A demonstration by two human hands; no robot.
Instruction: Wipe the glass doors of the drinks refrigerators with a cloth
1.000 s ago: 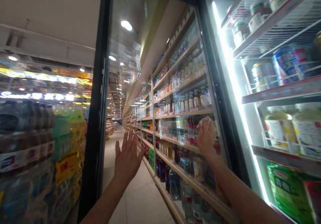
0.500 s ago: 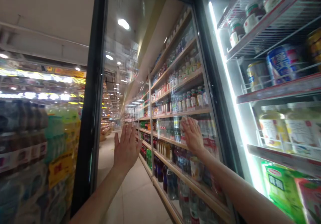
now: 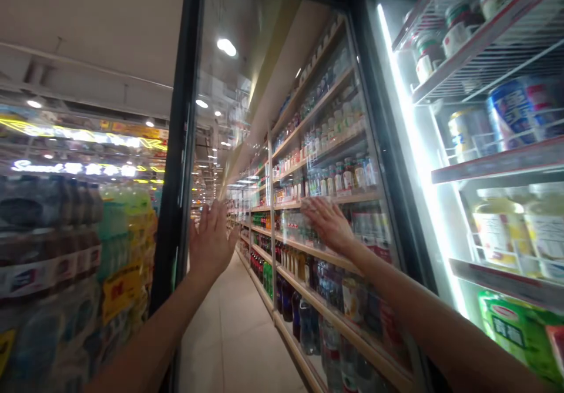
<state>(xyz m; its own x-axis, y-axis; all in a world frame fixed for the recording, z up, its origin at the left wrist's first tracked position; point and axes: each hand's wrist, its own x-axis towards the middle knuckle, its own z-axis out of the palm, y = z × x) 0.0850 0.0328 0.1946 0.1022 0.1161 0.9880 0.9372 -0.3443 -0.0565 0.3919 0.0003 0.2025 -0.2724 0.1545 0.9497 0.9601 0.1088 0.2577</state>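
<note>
A tall glass fridge door (image 3: 247,58) with a black frame (image 3: 176,175) stands swung open in front of me. My left hand (image 3: 211,240) is open, its palm flat on the glass close to the frame's left edge. My right hand (image 3: 328,224) also lies flat on the glass farther right, with its fingers stretched towards the upper left. I cannot tell whether anything thin lies under that palm. Both forearms reach up from the bottom of the view.
On the right the lit fridge interior shows wire shelves with cans (image 3: 515,111), jars (image 3: 497,222) and green packets (image 3: 515,328). At the left, bottles (image 3: 53,234) stand behind another glass front. Through the door I see a store aisle (image 3: 229,334) lined with shelves of drinks (image 3: 326,170).
My right hand has slid left across the glass, and its fingers now lie more stretched out. My left hand has shifted slightly left and up. The view has swayed a little.
</note>
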